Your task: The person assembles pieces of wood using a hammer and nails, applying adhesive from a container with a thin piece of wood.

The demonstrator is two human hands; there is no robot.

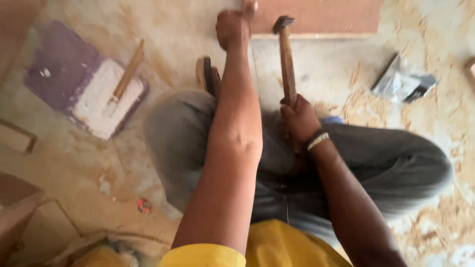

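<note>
My right hand (pixel 298 118) grips the wooden handle of a hammer (pixel 286 54), whose dark metal head points up toward a brown wooden board (pixel 321 17) at the top. My left hand (pixel 232 27) reaches far forward, fingers closed, resting at the board's near left edge; whether it pinches something small there cannot be told. I sit on the floor with grey trousers (pixel 386 163), knees spread. The picture is blurred by motion.
A purple board bearing a white slab and a wooden stick (pixel 126 74) lies at the left. A sandal (pixel 208 74) sits beyond my left knee. Crumpled grey packaging (pixel 403 81) lies at the right. Sawdust covers the floor (pixel 435 217). A small red cap (pixel 143 205) lies at lower left.
</note>
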